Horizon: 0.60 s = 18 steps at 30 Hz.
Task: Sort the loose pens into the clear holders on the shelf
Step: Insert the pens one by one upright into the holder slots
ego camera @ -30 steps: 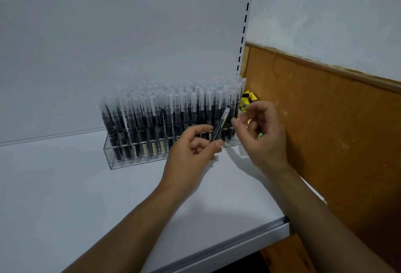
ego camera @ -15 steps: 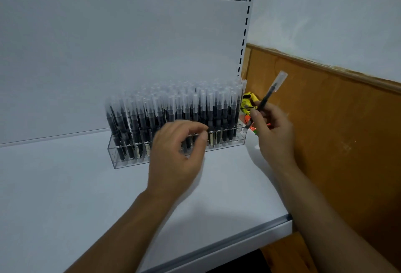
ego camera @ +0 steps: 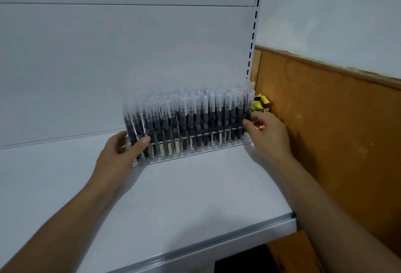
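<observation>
At its two ends, the clear pen holder point(ego camera: 195, 156) is being clasped. The left hand point(ego camera: 121, 153) is wrapping its thumb across the front, while the right hand point(ego camera: 269, 133), no longer lifting a pen, is curling round the end. Packed with pens point(ego camera: 195, 120), the holder is sitting back-right on the shelf point(ego camera: 173, 203), crowding the wooden panel point(ego camera: 325, 125), with room lying open leftward and forward.

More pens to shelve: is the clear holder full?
Looks full: capped pens stand upright with no gap along the whole front row of the clear holder; the rear rows are too blurred to tell.
</observation>
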Available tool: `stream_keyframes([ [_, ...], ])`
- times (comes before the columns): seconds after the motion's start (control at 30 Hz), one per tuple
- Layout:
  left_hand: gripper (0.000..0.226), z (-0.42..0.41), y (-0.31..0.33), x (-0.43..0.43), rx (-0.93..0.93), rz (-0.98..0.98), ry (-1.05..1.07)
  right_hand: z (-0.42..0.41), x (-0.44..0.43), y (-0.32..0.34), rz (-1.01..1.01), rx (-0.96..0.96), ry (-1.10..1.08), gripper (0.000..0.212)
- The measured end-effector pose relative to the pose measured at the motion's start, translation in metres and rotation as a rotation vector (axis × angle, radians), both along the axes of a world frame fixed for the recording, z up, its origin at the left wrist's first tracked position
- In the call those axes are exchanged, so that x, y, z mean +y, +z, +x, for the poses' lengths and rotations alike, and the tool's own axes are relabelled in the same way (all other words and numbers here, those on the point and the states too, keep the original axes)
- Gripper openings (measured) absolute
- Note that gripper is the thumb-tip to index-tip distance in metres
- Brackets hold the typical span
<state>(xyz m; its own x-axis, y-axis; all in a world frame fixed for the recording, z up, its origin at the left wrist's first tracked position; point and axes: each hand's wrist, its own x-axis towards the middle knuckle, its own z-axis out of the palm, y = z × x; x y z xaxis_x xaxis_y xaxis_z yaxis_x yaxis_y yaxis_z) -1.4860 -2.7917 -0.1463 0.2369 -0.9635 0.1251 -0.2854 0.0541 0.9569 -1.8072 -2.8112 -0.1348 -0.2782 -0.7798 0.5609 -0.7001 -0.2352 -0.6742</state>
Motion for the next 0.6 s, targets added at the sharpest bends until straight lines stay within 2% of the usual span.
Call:
stream_keyframes([
  [0.07, 0.060, -0.002, 0.002, -0.001, -0.031, -0.028, 0.001, 0.001, 0.002, 0.000, 0.015, 0.011, -0.017, 0.018],
  [0.13, 0.050, 0.000, 0.002, 0.000, 0.006, -0.037, -0.012, 0.002, 0.003, 0.002, 0.012, 0.037, -0.030, 0.022],
  [0.3, 0.053, -0.004, 0.004, 0.005, 0.089, -0.073, -0.009, -0.001, -0.001, 0.013, 0.041, 0.119, -0.114, 0.024],
  [0.4, 0.045, -0.008, 0.006, 0.004, 0.134, -0.083, -0.012, -0.005, -0.005, 0.020, 0.110, 0.164, -0.121, 0.019],
  [0.47, 0.041, -0.009, 0.007, 0.003, 0.124, -0.082, -0.019, -0.005, -0.007, 0.023, 0.184, 0.211, -0.100, 0.010],
  [0.6, 0.035, -0.006, 0.011, -0.002, 0.076, -0.082, -0.018, -0.008, -0.007, 0.024, 0.228, 0.182, -0.062, 0.011],
])
